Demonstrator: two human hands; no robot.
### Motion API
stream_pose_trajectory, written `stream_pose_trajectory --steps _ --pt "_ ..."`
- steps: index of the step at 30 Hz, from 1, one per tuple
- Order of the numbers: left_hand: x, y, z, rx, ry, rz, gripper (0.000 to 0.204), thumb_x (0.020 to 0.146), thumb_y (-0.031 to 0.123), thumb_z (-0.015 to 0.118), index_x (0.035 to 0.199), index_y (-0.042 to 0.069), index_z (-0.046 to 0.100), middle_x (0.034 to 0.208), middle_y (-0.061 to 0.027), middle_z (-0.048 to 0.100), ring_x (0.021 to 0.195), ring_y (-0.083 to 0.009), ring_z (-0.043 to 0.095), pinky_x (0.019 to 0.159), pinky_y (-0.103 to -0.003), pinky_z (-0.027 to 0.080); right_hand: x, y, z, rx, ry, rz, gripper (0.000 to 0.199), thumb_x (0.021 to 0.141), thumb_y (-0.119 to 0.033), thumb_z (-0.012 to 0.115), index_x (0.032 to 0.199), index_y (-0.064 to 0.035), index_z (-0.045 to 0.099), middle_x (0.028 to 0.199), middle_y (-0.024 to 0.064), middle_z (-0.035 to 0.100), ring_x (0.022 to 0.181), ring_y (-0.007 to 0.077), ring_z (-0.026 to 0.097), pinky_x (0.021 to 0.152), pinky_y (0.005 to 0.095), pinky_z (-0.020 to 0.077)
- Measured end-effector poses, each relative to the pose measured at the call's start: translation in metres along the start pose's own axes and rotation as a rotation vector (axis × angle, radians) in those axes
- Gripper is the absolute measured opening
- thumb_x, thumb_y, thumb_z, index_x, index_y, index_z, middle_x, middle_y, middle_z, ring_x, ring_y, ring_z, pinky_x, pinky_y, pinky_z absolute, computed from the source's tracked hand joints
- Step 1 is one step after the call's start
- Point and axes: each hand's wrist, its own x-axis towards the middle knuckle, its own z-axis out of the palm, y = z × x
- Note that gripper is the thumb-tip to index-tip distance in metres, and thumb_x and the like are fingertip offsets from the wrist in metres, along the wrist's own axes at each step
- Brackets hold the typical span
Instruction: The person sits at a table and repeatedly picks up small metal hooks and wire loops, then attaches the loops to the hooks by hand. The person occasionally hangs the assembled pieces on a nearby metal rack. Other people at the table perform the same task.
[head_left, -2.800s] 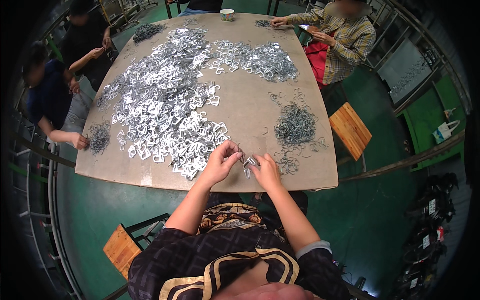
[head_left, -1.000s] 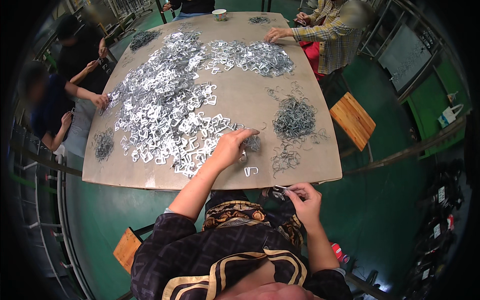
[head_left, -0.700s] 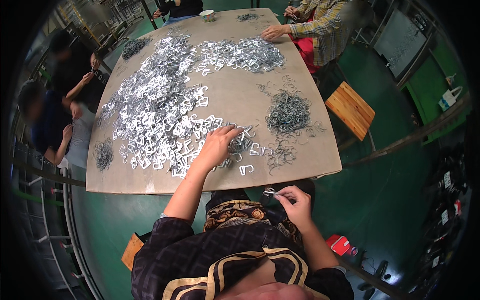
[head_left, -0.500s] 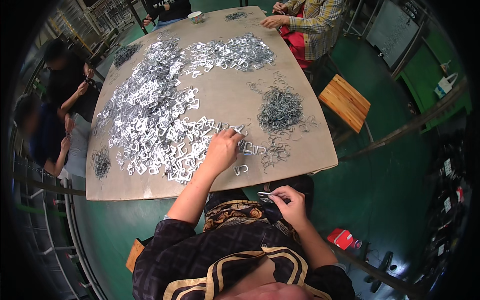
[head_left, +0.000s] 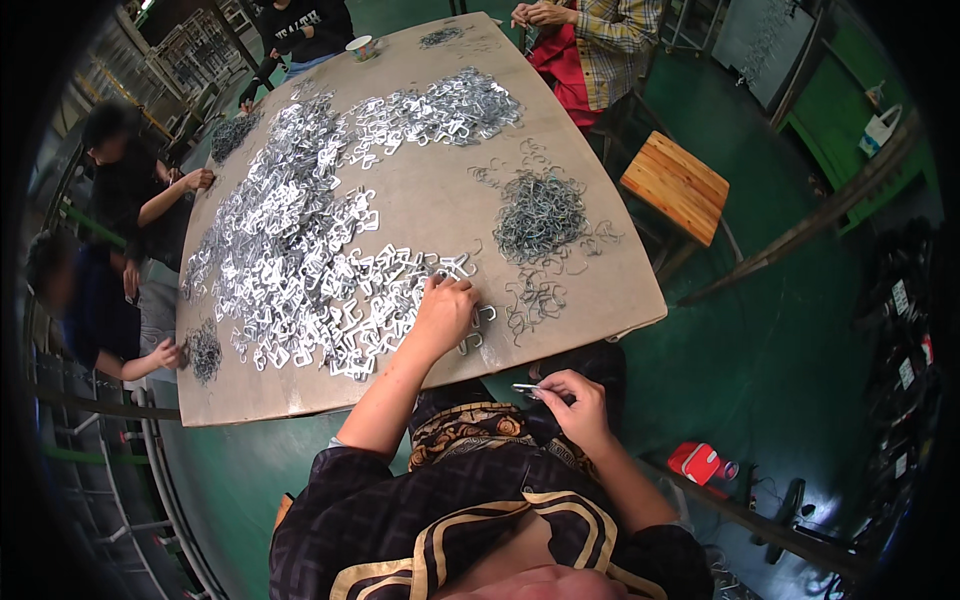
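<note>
My left hand (head_left: 447, 312) is over the near right edge of a big heap of silvery metal hooks (head_left: 290, 230) on the table. Its fingers are curled down and closed among the hooks; what they grip, if anything, is hidden. A few loose hooks (head_left: 470, 341) lie just right of that hand, close to the table's near edge. Off the table, above my lap, my right hand (head_left: 577, 400) pinches a small, slim silvery metal piece (head_left: 524, 387) between thumb and fingers. Its exact shape is too small to tell.
A tangled mound of thin grey wire clips (head_left: 541, 218) sits right on the brown tabletop (head_left: 420, 200); smaller wire piles (head_left: 204, 352) lie near its edges. A paper cup (head_left: 361, 47) stands at the far edge. Several people sit around. A wooden stool (head_left: 677, 187) stands right.
The view has shifted slightly, so the table appears further left. My left hand stays by the heap's edge, its fingers more curled. People at the left have reached to the table edge.
</note>
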Motion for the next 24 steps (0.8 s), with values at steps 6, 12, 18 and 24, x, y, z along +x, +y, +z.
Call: stream_pose_trajectory --steps 6,12,18,24 --pt "0.016 0.007 0.014 0.023 -0.022 0.150 0.007 0.072 0.011 0.066 0.076 0.006 0.068 0.078 -0.0086 0.064 0.082 -0.0262 0.062 0.077 -0.037 0.051 0.002 -0.001 -0.002 -0.026 0.009 -0.036 0.012 0.081 0.001 0.073 0.088 0.0015 0.063 0.079 0.0113 0.068 0.069 0.0185 0.069 0.062 0.0283 0.0548" --pt "0.024 0.030 0.019 0.225 -0.154 0.152 0.010 0.072 0.012 0.062 0.075 0.006 0.068 0.080 -0.0096 0.066 0.077 -0.0268 0.066 0.067 -0.037 0.055 0.000 0.001 -0.002 -0.039 0.027 -0.026 0.012 0.081 0.002 0.072 0.088 0.0016 0.063 0.080 0.0115 0.068 0.070 0.0190 0.070 0.063 0.0284 0.0553" --pt "0.031 0.015 0.015 -0.063 -0.144 -0.015 0.013 0.069 0.013 0.065 0.077 0.004 0.069 0.079 -0.0134 0.070 0.071 -0.0324 0.069 0.065 -0.037 0.056 0.002 -0.004 0.001 -0.023 0.029 -0.041 0.013 0.081 0.003 0.070 0.093 0.0022 0.063 0.083 0.0115 0.069 0.073 0.0197 0.070 0.066 0.0292 0.0556" --pt "0.012 -0.008 0.005 -1.227 -0.240 -0.353 0.008 0.074 -0.003 0.063 0.082 -0.002 0.063 0.074 -0.0053 0.066 0.064 -0.0106 0.062 0.063 -0.026 0.052 0.004 -0.003 0.011 -0.007 0.082 -0.005 0.025 0.082 0.004 0.069 0.105 0.0009 0.061 0.087 0.0120 0.069 0.077 0.0201 0.070 0.070 0.0294 0.0555"
